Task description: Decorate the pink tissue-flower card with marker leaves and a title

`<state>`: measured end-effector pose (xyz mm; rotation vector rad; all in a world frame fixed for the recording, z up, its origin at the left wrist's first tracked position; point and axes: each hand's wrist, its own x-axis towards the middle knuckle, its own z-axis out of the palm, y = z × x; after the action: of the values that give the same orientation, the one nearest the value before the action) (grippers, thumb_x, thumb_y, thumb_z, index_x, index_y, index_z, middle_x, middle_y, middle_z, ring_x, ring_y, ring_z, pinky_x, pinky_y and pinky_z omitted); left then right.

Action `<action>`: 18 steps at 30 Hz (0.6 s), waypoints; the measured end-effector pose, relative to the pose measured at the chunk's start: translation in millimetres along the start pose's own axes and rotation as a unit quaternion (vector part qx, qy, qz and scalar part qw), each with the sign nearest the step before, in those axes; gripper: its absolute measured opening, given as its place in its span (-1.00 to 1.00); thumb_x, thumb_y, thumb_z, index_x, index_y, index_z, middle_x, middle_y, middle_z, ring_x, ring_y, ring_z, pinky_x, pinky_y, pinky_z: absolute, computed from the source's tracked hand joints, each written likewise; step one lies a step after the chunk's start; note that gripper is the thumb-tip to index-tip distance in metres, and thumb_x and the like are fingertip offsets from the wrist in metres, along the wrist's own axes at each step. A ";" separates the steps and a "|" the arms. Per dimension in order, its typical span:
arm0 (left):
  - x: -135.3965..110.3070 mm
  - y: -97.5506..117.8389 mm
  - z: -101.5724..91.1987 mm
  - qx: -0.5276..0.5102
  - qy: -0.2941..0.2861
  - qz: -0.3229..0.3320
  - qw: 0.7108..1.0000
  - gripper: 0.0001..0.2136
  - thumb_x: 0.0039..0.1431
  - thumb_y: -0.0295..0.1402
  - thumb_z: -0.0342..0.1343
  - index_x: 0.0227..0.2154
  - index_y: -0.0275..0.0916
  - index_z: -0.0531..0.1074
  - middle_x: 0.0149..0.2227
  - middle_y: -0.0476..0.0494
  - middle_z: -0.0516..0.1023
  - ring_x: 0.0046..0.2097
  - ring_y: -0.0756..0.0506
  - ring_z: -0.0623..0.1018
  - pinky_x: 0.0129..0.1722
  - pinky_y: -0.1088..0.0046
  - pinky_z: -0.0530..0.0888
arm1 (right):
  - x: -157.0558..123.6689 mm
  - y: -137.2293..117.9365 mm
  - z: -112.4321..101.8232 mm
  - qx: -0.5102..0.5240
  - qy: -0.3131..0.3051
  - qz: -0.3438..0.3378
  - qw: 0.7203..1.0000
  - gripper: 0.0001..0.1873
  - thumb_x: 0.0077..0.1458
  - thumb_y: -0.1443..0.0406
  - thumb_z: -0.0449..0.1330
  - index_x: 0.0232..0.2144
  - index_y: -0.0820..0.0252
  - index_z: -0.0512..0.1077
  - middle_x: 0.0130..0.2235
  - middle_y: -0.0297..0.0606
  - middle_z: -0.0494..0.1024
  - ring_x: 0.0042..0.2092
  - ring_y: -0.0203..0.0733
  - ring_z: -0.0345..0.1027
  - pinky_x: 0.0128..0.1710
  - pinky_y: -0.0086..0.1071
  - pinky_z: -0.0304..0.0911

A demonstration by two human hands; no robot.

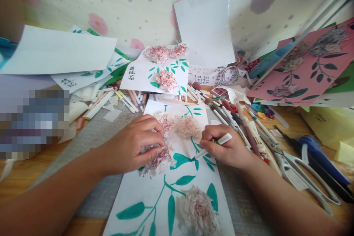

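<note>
A white sheet point(143, 202) lies lengthwise before me, with green painted stems and leaves and raised pink-and-white paper flowers. My left hand point(143, 142) has its fingers curled onto a crumpled paper flower point(159, 162) at the sheet's left side; its fingertips are partly hidden by the petals. In my right hand point(221, 143) is a white marker pen point(200, 155), slanted down with its tip at the end of a green leaf point(181, 160). Another paper flower point(197, 208) sits near the sheet's lower end, and a paler one point(188, 125) lies between my hands.
Under the sheet is a grey cutting mat point(94, 177). A finished-looking flower picture point(166, 70) leans behind it. Scissors point(293, 169) and several pens point(226, 114) lie to the right. A pink flower picture point(306, 66) stands at the far right, and a blank white sheet point(63, 49) at the left.
</note>
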<state>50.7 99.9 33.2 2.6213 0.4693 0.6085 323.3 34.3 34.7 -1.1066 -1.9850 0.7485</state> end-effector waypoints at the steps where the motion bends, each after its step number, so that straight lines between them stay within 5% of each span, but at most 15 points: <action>1: 0.0 0.0 -0.1 0.001 -0.002 0.000 1.000 -0.87 0.27 -0.45 0.06 -0.30 -0.18 0.51 -0.21 -0.09 0.44 -0.13 -0.12 0.41 -0.06 0.30 0.26 | -0.1 0.1 -0.6 -0.002 -0.001 -0.001 1.000 -0.69 0.08 0.38 0.12 -0.64 0.12 0.16 -0.63 -0.45 0.25 -0.58 -0.37 0.13 -0.58 -0.46 0.07; 12: 0.3 1.4 -0.5 0.008 -0.001 0.003 1.000 -0.87 0.26 -0.49 0.07 -0.31 -0.19 0.50 -0.22 -0.08 0.44 -0.12 -0.11 0.40 -0.05 0.31 0.26 | -5.9 5.6 4.8 0.114 0.071 0.042 0.990 -0.70 0.11 0.33 0.19 -0.61 0.11 0.23 -0.64 -0.44 0.30 -0.54 -0.26 0.29 -0.55 -0.41 0.14; 18: 0.8 1.5 -0.3 0.005 0.003 0.002 1.000 -0.88 0.27 -0.47 0.07 -0.32 -0.20 0.50 -0.23 -0.08 0.44 -0.13 -0.11 0.41 -0.06 0.30 0.27 | -6.2 6.1 6.3 0.093 0.050 0.037 0.994 -0.69 0.11 0.33 0.18 -0.63 0.10 0.22 -0.65 -0.43 0.31 -0.57 -0.27 0.26 -0.56 -0.40 0.12</action>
<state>51.5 98.9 34.4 2.6307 0.4692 0.6167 323.2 30.8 24.6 -1.0895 -1.7602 0.8798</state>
